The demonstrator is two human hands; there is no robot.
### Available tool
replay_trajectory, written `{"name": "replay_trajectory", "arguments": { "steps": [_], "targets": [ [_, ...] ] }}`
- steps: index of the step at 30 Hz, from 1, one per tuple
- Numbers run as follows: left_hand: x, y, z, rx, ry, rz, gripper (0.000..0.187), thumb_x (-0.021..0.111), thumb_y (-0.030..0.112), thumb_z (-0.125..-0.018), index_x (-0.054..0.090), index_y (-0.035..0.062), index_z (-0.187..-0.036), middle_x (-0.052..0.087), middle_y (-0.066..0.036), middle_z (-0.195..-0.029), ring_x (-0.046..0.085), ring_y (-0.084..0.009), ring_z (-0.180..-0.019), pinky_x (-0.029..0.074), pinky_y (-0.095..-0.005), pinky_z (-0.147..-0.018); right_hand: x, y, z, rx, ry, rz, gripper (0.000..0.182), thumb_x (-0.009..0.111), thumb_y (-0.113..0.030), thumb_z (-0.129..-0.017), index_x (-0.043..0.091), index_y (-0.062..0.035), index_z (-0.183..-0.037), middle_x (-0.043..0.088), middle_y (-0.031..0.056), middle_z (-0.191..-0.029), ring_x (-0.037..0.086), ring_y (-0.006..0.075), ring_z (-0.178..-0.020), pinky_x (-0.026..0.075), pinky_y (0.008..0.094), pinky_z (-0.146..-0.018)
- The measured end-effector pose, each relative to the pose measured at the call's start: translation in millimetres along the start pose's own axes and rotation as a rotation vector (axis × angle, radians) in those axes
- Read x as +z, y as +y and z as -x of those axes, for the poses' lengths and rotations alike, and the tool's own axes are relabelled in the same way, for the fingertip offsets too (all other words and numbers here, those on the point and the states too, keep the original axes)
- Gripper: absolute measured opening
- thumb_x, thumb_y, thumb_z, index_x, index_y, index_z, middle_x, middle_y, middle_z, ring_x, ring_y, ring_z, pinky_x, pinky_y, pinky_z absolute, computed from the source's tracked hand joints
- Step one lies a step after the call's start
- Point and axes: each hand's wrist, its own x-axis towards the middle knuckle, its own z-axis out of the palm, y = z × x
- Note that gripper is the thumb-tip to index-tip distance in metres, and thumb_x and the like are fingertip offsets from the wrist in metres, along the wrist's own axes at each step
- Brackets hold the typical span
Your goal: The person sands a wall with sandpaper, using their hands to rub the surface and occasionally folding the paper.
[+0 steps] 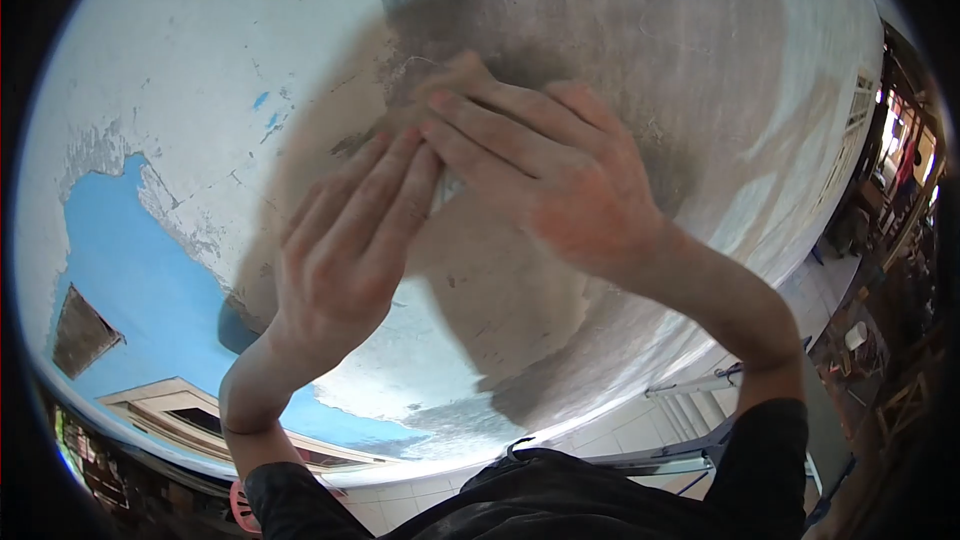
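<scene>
the wall (pixel 200 70) lies flat and bare all round both hands, so there is open room to slide left, right and upward. low on the left a window frame (pixel 175 405) and a dark opening (pixel 82 332) break the surface.

The wall (pixel 200 70) is white with peeling blue patches and grey-brown bare plaster.

Small pale pad (pixel 447 190) — flat on the wall, under both hands.
</scene>
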Motion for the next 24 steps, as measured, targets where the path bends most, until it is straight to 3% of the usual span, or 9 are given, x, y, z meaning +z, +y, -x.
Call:
{"name": "replay_trajectory", "arguments": {
  "steps": [5, 8, 11, 14, 20, 24],
  "targets": [
    [21.9, -5.8, 11.4, 0.076, 0.068, 0.033, 0.037, 0.063, 0.0, -0.08, 0.064, 0.0018, -0.117, 0.063, -0.015, -0.12, 0.063, -0.0285, -0.109, 0.055, -0.0364, -0.09, 2.9, 25.8, 19.0, -0.198, -0.031, 0.046, 0.035, 0.061, -0.021, -0.083, 0.064, -0.0129, -0.117, 0.06, -0.0004, -0.126, 0.05, 0.0165, -0.121, 0.041, 0.037, -0.098],
    [36.6, -2.4, 13.3, 0.044, 0.053, 0.02, 0.04, 0.066, 0.006, -0.079, 0.063, 0.0038, -0.119, 0.058, -0.012, -0.128, 0.059, -0.0258, -0.116, 0.046, -0.0472, -0.103, 10.4, 29.9, 29.4, -0.234, -0.088, 0.07, 0.038, 0.059, -0.022, -0.087, 0.06, -0.0154, -0.124, 0.054, -0.0016, -0.134, 0.045, 0.0161, -0.128, 0.036, 0.0433, -0.107],
    [28.0, 11.9, 4.3, -0.033, -0.029, -0.068, 0.041, 0.065, 0.008, -0.082, 0.06, 0.0048, -0.123, 0.055, -0.008, -0.134, 0.054, -0.0215, -0.124, 0.026, -0.0602, -0.11, 15.2, 37.3, 32.0, -0.208, -0.123, 0.075, 0.039, 0.057, -0.024, -0.089, 0.057, -0.0169, -0.127, 0.05, -0.0022, -0.138, 0.041, 0.0157, -0.133, 0.03, 0.0486, -0.112],
    [30.7, 14.1, 5.4, -0.048, -0.068, -0.14, 0.043, 0.065, 0.018, -0.082, 0.06, 0.0057, -0.123, 0.051, -0.005, -0.137, 0.044, -0.0174, -0.132, 0.016, -0.0627, -0.114, 18.0, 36.5, 34.8, -0.169, -0.138, 0.069, 0.041, 0.055, -0.025, -0.09, 0.055, -0.0173, -0.13, 0.047, -0.0016, -0.142, 0.04, 0.0158, -0.134, 0.027, 0.0515, -0.113],
    [45.5, 16.6, 33.3, 0.043, -0.071, -0.206, 0.043, 0.06, 0.016, -0.084, 0.059, 0.0068, -0.125, 0.052, -0.005, -0.136, 0.043, -0.0178, -0.132, 0.018, -0.0596, -0.115, 28.8, 23.1, 58.3, -0.15, -0.188, 0.074, 0.044, 0.052, -0.022, -0.091, 0.05, -0.0169, -0.135, 0.042, -0.0004, -0.147, 0.038, 0.0174, -0.136, 0.022, 0.0542, -0.114],
    [46.8, 4.0, 19.0, 0.022, -0.023, -0.222, 0.047, 0.054, 0.01, -0.085, 0.055, 0.0072, -0.131, 0.049, -0.006, -0.14, 0.043, -0.0184, -0.133, 0.015, -0.0612, -0.113, 24.1, 31.7, 34.3, -0.152, -0.17, 0.164, 0.045, 0.05, -0.02, -0.092, 0.049, -0.0166, -0.137, 0.041, -0.0006, -0.148, 0.037, 0.0179, -0.137, 0.022, 0.0551, -0.113]
  ]
}}
